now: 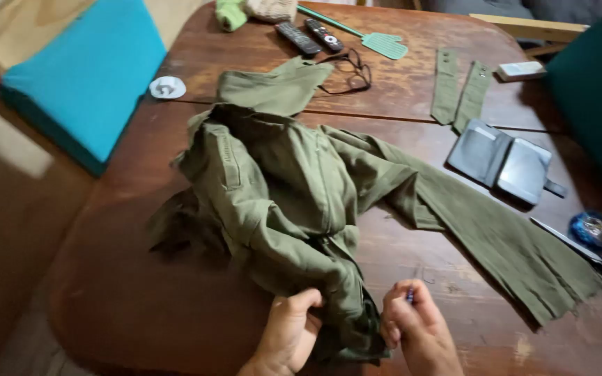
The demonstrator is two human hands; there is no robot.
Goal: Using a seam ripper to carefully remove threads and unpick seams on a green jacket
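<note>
An olive green garment [294, 188] lies crumpled across the brown wooden table [141, 299], one long part stretching to the right with a frayed cut end. My left hand [288, 334] pinches the cloth at the garment's near end. My right hand [416, 326] is closed beside it, with a small dark blue thing pinched between the fingertips; I cannot tell what it is.
Two cut olive strips [458, 89], an open black wallet [506, 161], scissors [593, 259] and a blue thread spool [593, 228] lie right. Glasses [348, 69], two remotes [311, 36], a green fly swatter [377, 40] and a white round thing [167, 87] lie farther back. A blue cushion [85, 76] lies left.
</note>
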